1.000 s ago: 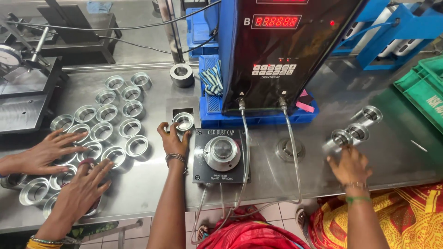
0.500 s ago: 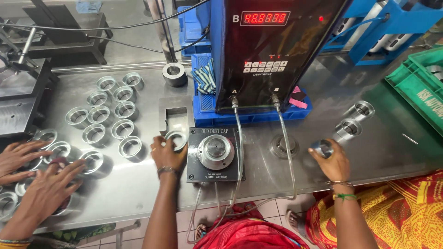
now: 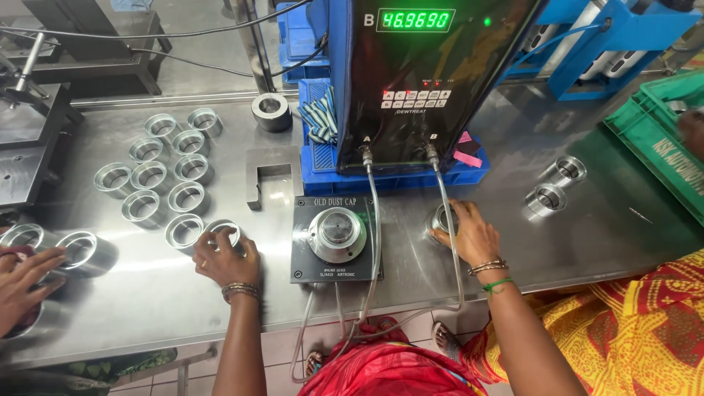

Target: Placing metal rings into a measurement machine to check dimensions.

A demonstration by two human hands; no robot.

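- Left hand [image 3: 222, 258] closes its fingers over a steel ring [image 3: 222, 232] at the near end of the ring batch [image 3: 158, 176]; lift it straight so neighbours stay put.
- Right hand [image 3: 469, 233] grasps another ring [image 3: 442, 218], pressed on the table [image 3: 147, 301] beside the gauge block [image 3: 336, 237]; hold it flat and steady.
- A co-worker's hand [image 3: 22, 275] touches a ring at the left edge.
- Two rings [image 3: 555, 185] sit apart, right.
- Beyond, the readout [image 3: 415, 20] glows green.

1. Metal ring [image 3: 443, 220] at three o'clock of the round gauge fixture [image 3: 336, 235]: mostly hidden under right hand [image 3: 473, 236].
2. Co-worker's hand [image 3: 22, 282] at nine o'clock: cropped by frame edge.
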